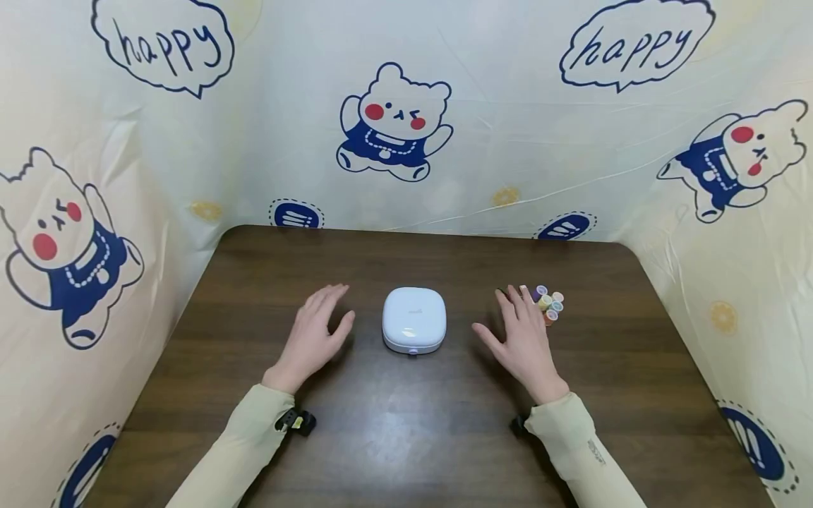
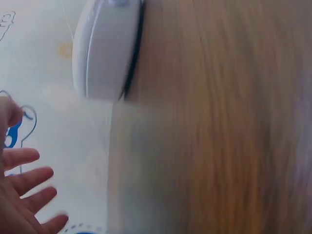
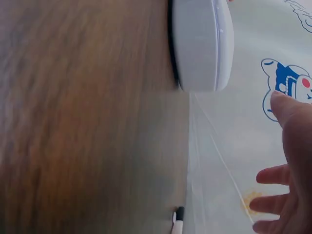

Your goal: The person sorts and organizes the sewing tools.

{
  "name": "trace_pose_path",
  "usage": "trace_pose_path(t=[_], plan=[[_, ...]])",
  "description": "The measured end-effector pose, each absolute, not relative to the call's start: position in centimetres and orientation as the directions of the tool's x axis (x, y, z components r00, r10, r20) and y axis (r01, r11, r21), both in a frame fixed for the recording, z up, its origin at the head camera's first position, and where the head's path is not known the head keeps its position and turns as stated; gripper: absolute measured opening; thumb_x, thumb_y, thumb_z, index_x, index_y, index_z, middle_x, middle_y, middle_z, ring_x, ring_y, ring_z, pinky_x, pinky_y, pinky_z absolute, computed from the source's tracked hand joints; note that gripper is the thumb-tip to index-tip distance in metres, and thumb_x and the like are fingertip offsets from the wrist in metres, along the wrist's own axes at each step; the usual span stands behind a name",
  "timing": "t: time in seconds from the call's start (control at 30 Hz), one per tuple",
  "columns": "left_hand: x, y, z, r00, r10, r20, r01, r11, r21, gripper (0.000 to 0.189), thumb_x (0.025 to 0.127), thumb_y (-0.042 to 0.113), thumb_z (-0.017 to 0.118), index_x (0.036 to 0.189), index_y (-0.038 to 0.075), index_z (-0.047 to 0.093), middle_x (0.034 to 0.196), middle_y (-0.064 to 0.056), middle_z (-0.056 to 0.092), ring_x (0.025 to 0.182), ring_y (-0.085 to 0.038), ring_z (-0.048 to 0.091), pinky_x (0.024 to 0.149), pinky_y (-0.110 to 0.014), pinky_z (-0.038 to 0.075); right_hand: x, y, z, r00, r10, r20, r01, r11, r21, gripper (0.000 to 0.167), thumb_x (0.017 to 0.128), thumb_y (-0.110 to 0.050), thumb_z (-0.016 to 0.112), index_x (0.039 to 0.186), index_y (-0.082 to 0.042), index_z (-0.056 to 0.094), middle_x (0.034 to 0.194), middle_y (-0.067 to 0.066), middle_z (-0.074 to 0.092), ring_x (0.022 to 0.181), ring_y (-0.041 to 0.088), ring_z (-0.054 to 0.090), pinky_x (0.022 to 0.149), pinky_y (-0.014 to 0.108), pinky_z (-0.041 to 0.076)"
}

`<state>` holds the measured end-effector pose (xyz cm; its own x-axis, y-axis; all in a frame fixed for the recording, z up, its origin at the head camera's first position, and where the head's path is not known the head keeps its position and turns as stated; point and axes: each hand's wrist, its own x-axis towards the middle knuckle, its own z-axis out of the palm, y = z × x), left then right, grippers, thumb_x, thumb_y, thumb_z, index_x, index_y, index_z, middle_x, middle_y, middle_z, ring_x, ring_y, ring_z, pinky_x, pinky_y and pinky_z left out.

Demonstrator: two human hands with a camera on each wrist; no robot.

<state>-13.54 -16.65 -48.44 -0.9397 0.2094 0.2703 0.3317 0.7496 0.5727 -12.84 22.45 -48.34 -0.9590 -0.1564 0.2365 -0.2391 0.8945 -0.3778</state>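
A white, rounded-square case (image 1: 414, 319) with a small front catch lies shut in the middle of the table. To its left is my left hand (image 1: 312, 339), fingers spread and holding nothing. My right hand (image 1: 522, 339) is on the case's other side, also with spread fingers and nothing held. Just beyond the right fingertips is a cluster of several small coloured cylinders (image 1: 545, 301), partly hidden by that hand; I cannot tell whether they touch. Both wrist views show the side of the case, apart from the left hand (image 2: 29, 190) and the right hand (image 3: 292, 161).
The dark wooden table (image 1: 394, 423) has rounded far corners. A pale cloth (image 1: 483, 141) printed with cartoon bears hangs behind it and along both sides. In the right wrist view a small black-and-white object (image 3: 178, 222) shows at the bottom.
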Motion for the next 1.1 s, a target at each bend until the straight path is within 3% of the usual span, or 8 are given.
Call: trace_pose_path(t=[0.13, 0.27, 0.43, 0.57, 0.7, 0.8, 0.93, 1.1], plan=[[-13.3, -15.5, -48.5, -0.955, 0.19, 0.229, 0.297, 0.617, 0.728, 0.046, 0.106, 0.029, 0.061, 0.146, 0.007, 0.057, 0.146, -0.014, 0.058, 0.138, -0.035, 0.05, 0.112, -0.06, 0.04, -12.9, 21.8, -48.2, -0.964, -0.181, 0.194, -0.257, 0.825, -0.503, 0.075, 0.099, -0.054, 0.067, 0.153, -0.004, 0.048, 0.157, 0.021, 0.045, 0.148, 0.041, 0.037, 0.118, 0.062, 0.032], [-13.6, -14.6, -49.0, -0.96, 0.232, 0.154, 0.259, 0.542, 0.799, 0.051, 0.103, 0.024, 0.067, 0.149, 0.006, 0.053, 0.147, -0.014, 0.057, 0.136, -0.033, 0.053, 0.108, -0.056, 0.046, -13.1, 20.9, -48.3, -0.966, -0.207, 0.154, -0.258, 0.796, -0.547, 0.072, 0.099, -0.053, 0.066, 0.151, -0.006, 0.049, 0.153, 0.018, 0.051, 0.142, 0.036, 0.047, 0.115, 0.057, 0.039], [-14.1, -13.6, -49.8, -0.94, 0.334, 0.068, 0.239, 0.503, 0.831, 0.084, 0.093, 0.027, 0.081, 0.16, 0.004, 0.035, 0.156, -0.018, 0.045, 0.138, -0.033, 0.05, 0.103, -0.05, 0.052, -13.4, 19.7, -48.3, -0.954, -0.268, 0.133, -0.296, 0.772, -0.563, 0.071, 0.099, -0.053, 0.067, 0.15, -0.007, 0.051, 0.151, 0.015, 0.053, 0.14, 0.033, 0.051, 0.113, 0.054, 0.043], [-14.6, -13.0, -50.3, -0.919, 0.394, 0.004, 0.217, 0.499, 0.839, 0.112, 0.082, 0.034, 0.091, 0.166, 0.006, 0.021, 0.165, -0.017, 0.032, 0.127, -0.031, 0.056, 0.098, -0.043, 0.055, -13.7, 18.7, -48.3, -0.933, -0.339, 0.117, -0.341, 0.737, -0.584, 0.072, 0.098, -0.052, 0.068, 0.152, -0.008, 0.05, 0.152, 0.013, 0.052, 0.14, 0.031, 0.05, 0.114, 0.053, 0.043], [-15.1, -12.3, -50.5, -0.908, 0.417, -0.038, 0.199, 0.51, 0.837, 0.125, 0.077, 0.039, 0.095, 0.167, 0.008, 0.015, 0.169, -0.015, 0.023, 0.117, -0.028, 0.059, 0.093, -0.038, 0.056, -14.2, 17.8, -48.3, -0.908, -0.406, 0.102, -0.383, 0.708, -0.594, 0.075, 0.097, -0.051, 0.071, 0.154, -0.008, 0.047, 0.155, 0.014, 0.048, 0.143, 0.031, 0.047, 0.115, 0.053, 0.041], [-15.4, -12.0, -50.6, -0.904, 0.426, -0.044, 0.206, 0.522, 0.828, 0.127, 0.076, 0.04, 0.095, 0.167, 0.007, 0.013, 0.17, -0.018, 0.021, 0.129, -0.031, 0.054, 0.096, -0.041, 0.056, -14.5, 17.2, -48.4, -0.894, -0.441, 0.084, -0.398, 0.692, -0.602, 0.081, 0.096, -0.051, 0.073, 0.158, -0.009, 0.041, 0.159, 0.016, 0.042, 0.145, 0.032, 0.044, 0.116, 0.053, 0.04], [-16.0, -11.7, -50.8, -0.893, 0.448, -0.043, 0.231, 0.539, 0.81, 0.132, 0.075, 0.042, 0.095, 0.167, 0.005, 0.009, 0.172, -0.02, 0.015, 0.153, -0.036, 0.029, 0.114, -0.054, 0.041, -15.1, 16.4, -48.6, -0.879, -0.474, 0.051, -0.402, 0.679, -0.614, 0.091, 0.093, -0.051, 0.076, 0.162, -0.011, 0.033, 0.164, 0.017, 0.034, 0.149, 0.033, 0.038, 0.118, 0.051, 0.038], [-16.9, -11.3, -51.1, -0.882, 0.468, -0.054, 0.235, 0.536, 0.811, 0.137, 0.073, 0.046, 0.096, 0.167, 0.005, 0.005, 0.173, -0.018, 0.011, 0.158, -0.036, 0.017, 0.122, -0.058, 0.026, -15.8, 15.8, -48.5, -0.858, -0.512, 0.044, -0.419, 0.648, -0.636, 0.097, 0.091, -0.046, 0.081, 0.164, -0.009, 0.029, 0.167, 0.02, 0.027, 0.151, 0.036, 0.034, 0.118, 0.052, 0.037]])
